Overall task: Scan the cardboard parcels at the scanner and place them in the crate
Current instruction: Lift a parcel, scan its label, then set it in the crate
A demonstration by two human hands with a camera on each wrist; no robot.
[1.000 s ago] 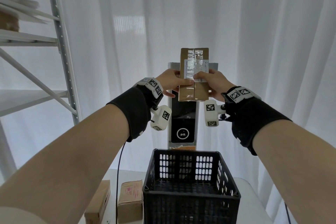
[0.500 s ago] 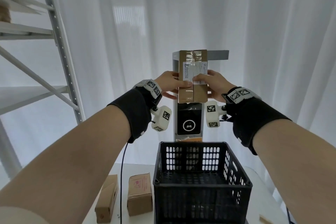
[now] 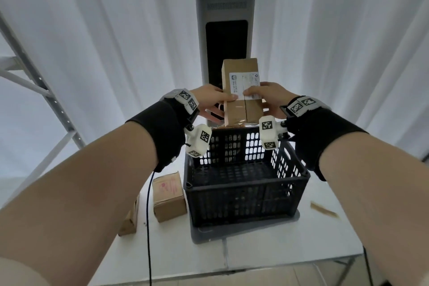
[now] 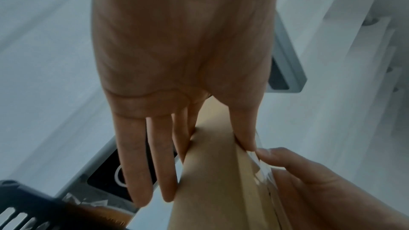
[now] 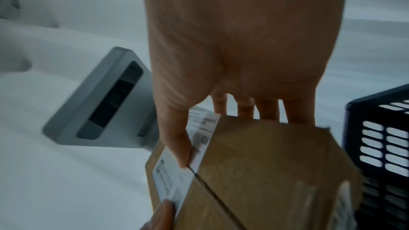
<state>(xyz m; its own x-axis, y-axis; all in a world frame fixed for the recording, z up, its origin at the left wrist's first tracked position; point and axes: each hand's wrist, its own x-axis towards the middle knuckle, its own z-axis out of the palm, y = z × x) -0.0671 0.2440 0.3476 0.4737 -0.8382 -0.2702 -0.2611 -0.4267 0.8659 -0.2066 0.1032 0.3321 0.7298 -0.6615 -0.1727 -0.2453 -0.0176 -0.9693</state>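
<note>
Gripping the parcel (image 3: 241,93), both hands (image 3: 210,102) hide the scanner's (image 3: 226,37) lower screen.

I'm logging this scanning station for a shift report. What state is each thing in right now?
Held parcel: upright, gripped by both hands above the crate.
Left hand: gripping parcel.
Right hand: gripping parcel.
Crate: no parcels seen inside.
Marked parcel: sealed, on the table.

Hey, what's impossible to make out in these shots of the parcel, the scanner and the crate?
- Label print: too small in the head view, blurred in the right wrist view.
- Scanner's lower panel: hidden by the held parcel and both hands in the head view.
- Second table parcel: mostly behind the left forearm.
- Crate floor: dark mesh, contents unclear.
</note>
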